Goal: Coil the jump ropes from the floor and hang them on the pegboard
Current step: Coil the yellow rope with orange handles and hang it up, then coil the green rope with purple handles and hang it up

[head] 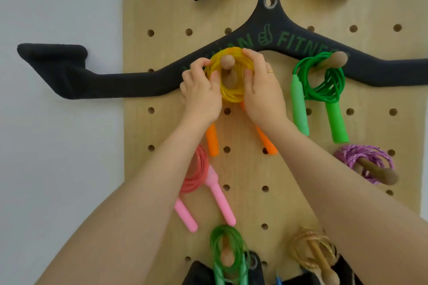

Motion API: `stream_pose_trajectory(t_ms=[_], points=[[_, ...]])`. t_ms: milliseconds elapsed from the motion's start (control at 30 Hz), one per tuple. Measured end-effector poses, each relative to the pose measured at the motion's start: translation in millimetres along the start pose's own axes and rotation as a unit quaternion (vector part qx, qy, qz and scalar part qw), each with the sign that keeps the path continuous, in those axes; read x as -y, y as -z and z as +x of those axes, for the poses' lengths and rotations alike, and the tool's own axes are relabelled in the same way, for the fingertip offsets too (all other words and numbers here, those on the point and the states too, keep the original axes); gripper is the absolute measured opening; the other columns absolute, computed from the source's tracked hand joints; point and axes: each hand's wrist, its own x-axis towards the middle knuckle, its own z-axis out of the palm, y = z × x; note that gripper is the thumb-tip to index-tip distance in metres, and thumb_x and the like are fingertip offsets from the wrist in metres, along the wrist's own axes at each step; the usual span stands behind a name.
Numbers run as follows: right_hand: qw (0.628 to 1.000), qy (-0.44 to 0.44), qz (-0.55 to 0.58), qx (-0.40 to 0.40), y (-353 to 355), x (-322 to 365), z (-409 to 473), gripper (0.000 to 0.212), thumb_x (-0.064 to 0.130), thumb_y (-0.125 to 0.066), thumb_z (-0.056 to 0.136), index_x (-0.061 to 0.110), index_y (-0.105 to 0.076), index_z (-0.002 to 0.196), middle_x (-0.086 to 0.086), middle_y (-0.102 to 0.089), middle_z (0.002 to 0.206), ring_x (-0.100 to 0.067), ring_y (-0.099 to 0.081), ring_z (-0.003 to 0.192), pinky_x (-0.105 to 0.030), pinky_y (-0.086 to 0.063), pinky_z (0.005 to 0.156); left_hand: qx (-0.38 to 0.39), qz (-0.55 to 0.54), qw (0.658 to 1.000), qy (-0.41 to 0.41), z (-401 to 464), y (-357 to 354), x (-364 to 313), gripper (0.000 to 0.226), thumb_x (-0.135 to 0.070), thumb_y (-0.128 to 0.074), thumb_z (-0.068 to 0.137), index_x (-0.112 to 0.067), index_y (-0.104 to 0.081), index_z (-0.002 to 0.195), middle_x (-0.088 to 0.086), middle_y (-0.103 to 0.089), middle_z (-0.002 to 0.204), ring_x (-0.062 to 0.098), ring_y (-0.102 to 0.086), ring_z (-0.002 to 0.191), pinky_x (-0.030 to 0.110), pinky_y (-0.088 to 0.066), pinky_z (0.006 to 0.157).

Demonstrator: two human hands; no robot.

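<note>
1. Well along, by the look of it: five coiled ropes already on the pegboard (162, 14): green rope (324, 85) at 3 o'clock of the hands, purple rope (363, 159) at 4, gold rope (310, 250) at 5, second green rope (228, 252) at 6, pink rope (196, 178) at 7.
2. Sixth in hand: yellow rope (231, 71) looped around a wooden peg (228, 62), orange handles (212, 139) dangling at 6 o'clock.
3. Left hand (201, 90) pinching the coil's 9 o'clock side; right hand (261, 85) curled on its 3 o'clock side.
4. Left to do, likely: seating the coil, letting go. Floor out of view, so remaining ropes unknown.
5. No containers visible; pegs serving as holders, one coil each.
6. Black fitness bar (92, 81) behind the yellow coil.
</note>
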Motion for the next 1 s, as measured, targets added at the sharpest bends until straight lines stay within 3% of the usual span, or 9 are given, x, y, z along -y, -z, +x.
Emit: stream_pose_trajectory(t_ms=[167, 267, 367, 500, 567, 667, 733, 867, 1000], points=[[0.999, -0.007, 0.038, 0.023, -0.6, 10.7, -16.4, 0.055, 0.029, -0.036, 0.099, 0.027, -0.013, 0.15, -0.009, -0.022, 0.153, -0.025, -0.032, 0.135, -0.037, -0.032, 0.105, 0.031, 0.042, 0.997, -0.049, -10.0, 19.9, 2.1, 0.049, -0.031, -0.047, 0.095, -0.02, -0.03, 0.139, 0.005, -0.025, 0.146, 0.024, -0.026, 0.133, 0.04, -0.024, 0.108], [0.999, 0.004, -0.002, -0.042, 4.2, 24.1, -21.4, 0.057, 0.027, -0.043, 0.096, 0.021, -0.022, 0.148, -0.009, -0.016, 0.156, -0.027, -0.02, 0.142, -0.04, -0.021, 0.114, 0.041, 0.03, 0.995, -0.088, -19.1, 26.7, 1.3, 0.052, -0.03, -0.051, 0.092, -0.02, -0.031, 0.14, 0.004, -0.026, 0.146, 0.023, -0.025, 0.134, 0.041, -0.023, 0.109], [0.99, 0.093, -0.037, -0.097, 10.4, 33.2, -33.8, 0.042, 0.015, -0.048, 0.086, 0.011, -0.051, 0.129, -0.012, -0.045, 0.138, -0.028, -0.041, 0.126, -0.036, -0.031, 0.105, 0.039, 0.027, 0.989, -0.143, -36.3, 39.2, 4.8, 0.045, -0.025, -0.053, 0.089, -0.016, -0.042, 0.132, 0.005, -0.035, 0.138, 0.021, -0.032, 0.128, 0.032, -0.027, 0.106], [0.98, 0.198, -0.023, -0.017, 8.5, 43.4, -70.8, 0.023, 0.011, -0.043, 0.08, 0.005, -0.064, 0.089, -0.012, -0.062, 0.095, -0.031, -0.054, 0.082, -0.043, -0.044, 0.069, 0.054, 0.081, 0.978, -0.184, -78.1, 75.2, 27.2, 0.036, -0.021, -0.047, 0.086, -0.007, -0.054, 0.118, 0.004, -0.05, 0.119, 0.009, -0.041, 0.11, 0.005, -0.026, 0.093], [0.979, 0.205, -0.008, 0.021, 5.7, 49.0, -97.7, 0.022, 0.01, -0.042, 0.08, 0.002, -0.063, 0.082, -0.014, -0.062, 0.089, -0.031, -0.052, 0.073, -0.044, -0.043, 0.062, 0.06, 0.125, 0.979, -0.152, -108.4, 101.5, 49.0, 0.034, -0.013, -0.049, 0.084, -0.002, -0.055, 0.116, 0.01, -0.055, 0.115, 0.007, -0.042, 0.105, 0.003, -0.026, 0.089], [0.975, 0.179, 0.065, 0.112, 4.7, 61.8, -151.1, 0.024, 0.011, -0.039, 0.081, 0.002, -0.061, 0.082, -0.012, -0.06, 0.087, -0.028, -0.053, 0.073, -0.039, -0.044, 0.058, 0.073, 0.172, 0.98, -0.062, -169.4, 141.1, 82.1, 0.033, -0.01, -0.047, 0.085, -0.002, -0.055, 0.116, 0.013, -0.055, 0.114, 0.017, -0.05, 0.102, 0.022, -0.036, 0.086], [0.963, 0.162, 0.114, 0.184, 2.8, 72.5, -191.7, 0.026, 0.013, -0.038, 0.082, 0.003, -0.061, 0.083, -0.009, -0.059, 0.086, -0.025, -0.054, 0.073, -0.036, -0.044, 0.06, 0.079, 0.193, 0.978, 0.005, -215.6, 163.5, 96.7, 0.029, -0.005, -0.047, 0.087, -0.004, -0.055, 0.115, 0.01, -0.055, 0.114, 0.015, -0.052, 0.094, 0.025, -0.039, 0.08], [0.918, 0.127, 0.189, 0.325, -10.6, 96.7, -279.2, 0.033, 0.017, -0.034, 0.081, 0.004, -0.063, 0.088, 0.0, -0.052, 0.079, -0.019, -0.047, 0.066, -0.038, -0.045, 0.054, 0.072, 0.22, 0.962, 0.149, -311.8, 200.9, 113.9, 0.026, 0.001, -0.045, 0.088, -0.007, -0.057, 0.108, 0.001, -0.057, 0.107, 0.014, -0.054, 0.08, 0.018, -0.044, 0.071], [0.845, 0.11, 0.21, 0.48, -35.0, 118.9, -376.8, 0.029, 0.014, -0.036, 0.085, 0.008, -0.062, 0.097, -0.007, -0.06, 0.095, -0.024, -0.055, 0.078, -0.043, -0.047, 0.068, 0.053, 0.254, 0.921, 0.29, -405.7, 235.4, 127.6, 0.026, -0.001, -0.043, 0.087, -0.011, -0.059, 0.106, -0.004, -0.057, 0.102, 0.022, -0.061, 0.078, 0.03, -0.049, 0.075]])
